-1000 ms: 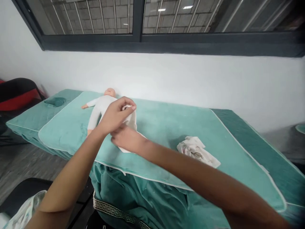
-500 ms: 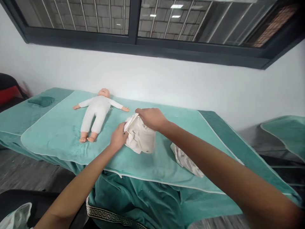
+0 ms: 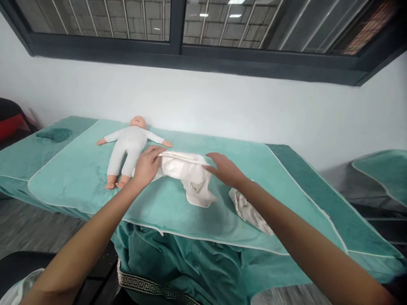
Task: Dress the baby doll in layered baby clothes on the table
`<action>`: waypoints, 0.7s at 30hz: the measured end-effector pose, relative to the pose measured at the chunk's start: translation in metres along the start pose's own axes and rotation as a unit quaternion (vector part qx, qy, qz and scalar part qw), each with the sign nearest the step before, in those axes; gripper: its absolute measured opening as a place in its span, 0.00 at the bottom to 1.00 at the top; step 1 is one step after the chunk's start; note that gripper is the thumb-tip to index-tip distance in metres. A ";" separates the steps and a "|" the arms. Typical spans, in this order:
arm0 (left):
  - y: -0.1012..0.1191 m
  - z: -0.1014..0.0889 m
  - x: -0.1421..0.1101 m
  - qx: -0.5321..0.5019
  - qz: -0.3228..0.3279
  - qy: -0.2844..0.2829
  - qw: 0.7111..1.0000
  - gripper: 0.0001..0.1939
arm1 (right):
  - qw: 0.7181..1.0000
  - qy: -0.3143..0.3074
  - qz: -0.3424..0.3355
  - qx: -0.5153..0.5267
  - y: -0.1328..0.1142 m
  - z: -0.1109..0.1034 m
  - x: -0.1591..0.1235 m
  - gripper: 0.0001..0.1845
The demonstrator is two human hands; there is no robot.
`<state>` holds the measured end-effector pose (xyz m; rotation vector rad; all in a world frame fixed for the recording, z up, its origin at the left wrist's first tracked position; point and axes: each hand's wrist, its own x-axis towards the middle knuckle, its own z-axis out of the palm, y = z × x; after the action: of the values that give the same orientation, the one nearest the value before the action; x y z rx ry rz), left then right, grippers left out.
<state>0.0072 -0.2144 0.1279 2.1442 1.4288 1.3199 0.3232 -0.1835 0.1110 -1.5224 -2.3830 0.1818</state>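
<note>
In the head view, the limp white fabric cloth hangs mid-frame over the teal plush-covered bed. The left hand's fingers pinch its 9 o'clock end; the right hand's fingers stand parted at 3 o'clock, contact unclear. This looks like spreading; next calls for a right-hand grip. Its long axis runs 9-to-3, loose end pointing toward 5.

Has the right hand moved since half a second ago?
Yes: judged against the doll lying on the mat, the right hand has shifted rightward, farther from it.
</note>
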 end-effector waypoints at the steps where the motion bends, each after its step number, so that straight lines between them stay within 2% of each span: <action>1: -0.001 0.000 -0.001 0.000 0.000 0.002 1.000 0.17 | 0.997 -0.030 0.026 -0.061 0.016 0.013 -0.011 0.33; 3: -0.001 -0.001 -0.003 -0.001 -0.011 0.001 1.000 0.18 | 0.979 -0.095 0.094 -0.154 0.049 0.031 -0.036 0.41; 5: 0.003 -0.002 -0.002 -0.009 -0.042 -0.002 0.999 0.18 | 0.960 -0.155 0.167 -0.165 0.081 0.039 -0.064 0.47; 9: 0.009 0.002 0.000 -0.031 -0.112 -0.016 0.993 0.18 | 0.973 -0.193 0.127 -0.006 0.127 0.034 -0.115 0.48; 11: 0.008 0.008 -0.001 -0.035 -0.122 -0.029 0.992 0.18 | 0.974 -0.192 0.116 0.030 0.135 0.029 -0.132 0.48; 13: 0.007 0.015 -0.003 -0.036 -0.125 -0.033 0.991 0.18 | 0.974 -0.180 0.130 0.042 0.134 0.024 -0.140 0.43; 16: 0.006 0.022 -0.005 -0.031 -0.126 -0.024 0.991 0.19 | 0.977 -0.135 0.154 0.061 0.128 0.016 -0.138 0.29; 18: 0.008 0.023 -0.005 -0.027 -0.118 -0.022 0.992 0.18 | 0.976 -0.045 0.204 0.060 0.126 0.013 -0.134 0.25; 20: 0.010 0.022 -0.005 -0.028 -0.107 -0.029 0.993 0.17 | 0.956 0.066 0.284 0.046 0.128 0.016 -0.130 0.26; 21: 0.011 0.021 -0.005 -0.029 -0.104 -0.032 0.994 0.16 | 0.942 0.098 0.318 0.037 0.129 0.020 -0.129 0.27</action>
<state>0.0301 -0.2183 0.1207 1.9230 1.5215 1.1920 0.4782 -0.2437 0.0338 -2.1094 -1.6464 0.2409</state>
